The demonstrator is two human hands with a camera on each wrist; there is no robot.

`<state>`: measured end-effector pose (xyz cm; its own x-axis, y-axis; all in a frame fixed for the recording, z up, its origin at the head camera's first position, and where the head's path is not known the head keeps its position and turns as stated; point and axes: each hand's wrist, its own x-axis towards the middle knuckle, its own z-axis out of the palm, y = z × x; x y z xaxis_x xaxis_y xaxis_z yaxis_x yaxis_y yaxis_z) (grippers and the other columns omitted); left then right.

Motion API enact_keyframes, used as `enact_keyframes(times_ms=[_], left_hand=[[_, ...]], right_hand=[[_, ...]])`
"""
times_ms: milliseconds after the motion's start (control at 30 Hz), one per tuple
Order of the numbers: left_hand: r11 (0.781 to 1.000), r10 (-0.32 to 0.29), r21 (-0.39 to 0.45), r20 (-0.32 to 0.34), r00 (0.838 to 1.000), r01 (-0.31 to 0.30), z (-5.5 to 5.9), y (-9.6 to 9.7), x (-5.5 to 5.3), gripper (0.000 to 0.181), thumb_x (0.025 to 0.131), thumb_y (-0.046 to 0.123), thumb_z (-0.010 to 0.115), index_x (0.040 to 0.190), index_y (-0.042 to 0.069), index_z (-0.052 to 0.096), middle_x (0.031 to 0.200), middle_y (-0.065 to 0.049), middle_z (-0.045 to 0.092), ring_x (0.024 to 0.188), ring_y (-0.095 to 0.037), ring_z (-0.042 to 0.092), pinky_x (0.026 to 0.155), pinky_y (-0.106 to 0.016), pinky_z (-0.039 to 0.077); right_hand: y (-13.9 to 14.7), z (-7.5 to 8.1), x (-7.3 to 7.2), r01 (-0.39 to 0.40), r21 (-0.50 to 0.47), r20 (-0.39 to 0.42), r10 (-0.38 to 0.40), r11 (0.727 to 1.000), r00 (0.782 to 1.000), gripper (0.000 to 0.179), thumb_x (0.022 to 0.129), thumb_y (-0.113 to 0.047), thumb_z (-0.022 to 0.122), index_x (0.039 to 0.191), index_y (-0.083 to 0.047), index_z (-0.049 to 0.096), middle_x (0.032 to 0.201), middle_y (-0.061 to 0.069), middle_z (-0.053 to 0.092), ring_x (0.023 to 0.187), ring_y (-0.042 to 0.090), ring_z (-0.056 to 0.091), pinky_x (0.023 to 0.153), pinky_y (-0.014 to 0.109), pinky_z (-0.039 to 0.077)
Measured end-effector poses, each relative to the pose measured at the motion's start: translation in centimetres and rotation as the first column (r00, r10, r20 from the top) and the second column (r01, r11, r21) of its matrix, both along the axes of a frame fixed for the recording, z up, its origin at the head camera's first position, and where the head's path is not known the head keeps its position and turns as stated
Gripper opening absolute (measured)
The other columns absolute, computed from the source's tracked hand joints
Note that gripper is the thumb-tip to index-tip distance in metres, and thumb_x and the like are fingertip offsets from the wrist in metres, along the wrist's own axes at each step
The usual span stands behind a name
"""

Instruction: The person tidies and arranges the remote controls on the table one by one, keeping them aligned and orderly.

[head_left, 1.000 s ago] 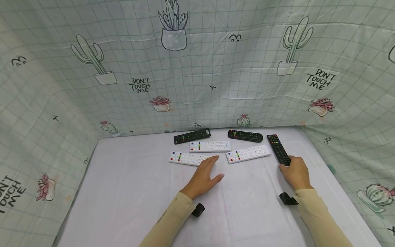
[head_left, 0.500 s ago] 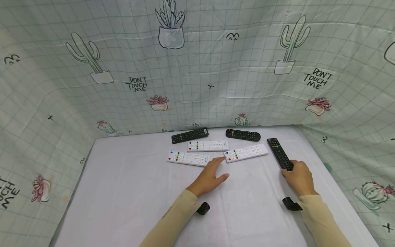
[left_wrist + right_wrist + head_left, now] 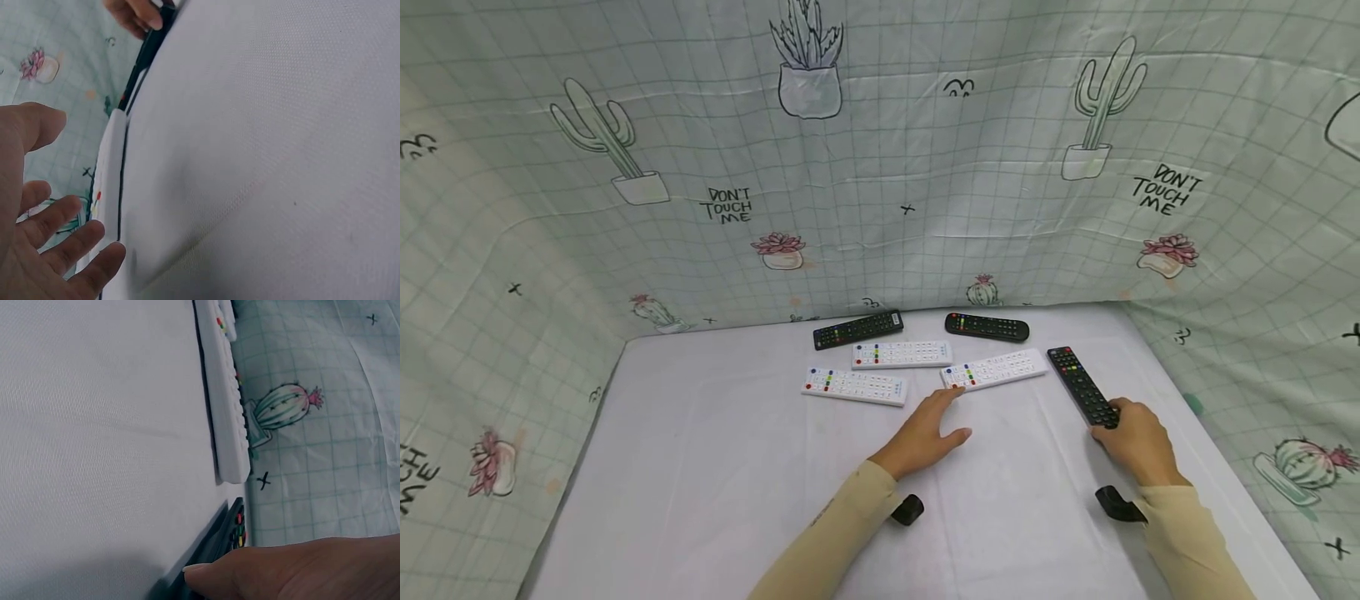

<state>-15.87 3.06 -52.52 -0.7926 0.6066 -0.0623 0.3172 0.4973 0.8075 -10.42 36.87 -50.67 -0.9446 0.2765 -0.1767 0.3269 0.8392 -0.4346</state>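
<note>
Right grip (image 3: 1138, 442) pinches the near end of the rightmost black remote (image 3: 1081, 387) — body extends far-left. Left grip (image 3: 922, 436) is spread, empty, near the rightmost white remote (image 3: 997, 369).

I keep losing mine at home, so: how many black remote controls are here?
3: a straight-edged black remote at the rear, a round-ended black remote to its right, and a square-cornered black remote gripped by the right hand. I see none hidden.

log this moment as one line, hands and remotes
right hand: grips black remote by near end; left hand: fingers extended, holding nothing; white remote: nearest left hand, contact unclear; others: two white remotes, two black remotes
</note>
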Motion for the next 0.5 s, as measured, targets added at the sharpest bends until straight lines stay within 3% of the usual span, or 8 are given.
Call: enact_keyframes(times_ms=[233,500], left_hand=[[0.999,-0.032,0.004,-0.007,0.999,0.032,-0.1,1.1,0.0,0.067,0.105,0.026,0.066,0.163,0.009,0.038,0.165,-0.01,0.043,0.154,-0.027,0.039,0.126,-0.041,0.033],[0.998,-0.054,0.036,0.004,0.999,0.054,0.1,2.6,0.2,0.066,0.105,0.025,0.068,0.162,0.009,0.039,0.163,-0.009,0.045,0.151,-0.025,0.043,0.124,-0.037,0.036]], right_hand=[[0.8,0.3,0.7,-0.017,0.002,0.071,0.017,1.0,0.997,0.066,0.089,-0.02,0.074,0.137,0.018,0.049,0.126,0.044,0.057,0.102,0.052,0.062,0.075,0.06,0.053],[1.3,0.6,1.6,-0.037,-0.004,0.09,0.037,0.999,0.995,0.067,0.087,-0.017,0.076,0.136,0.02,0.049,0.129,0.046,0.055,0.107,0.056,0.06,0.08,0.064,0.052]])
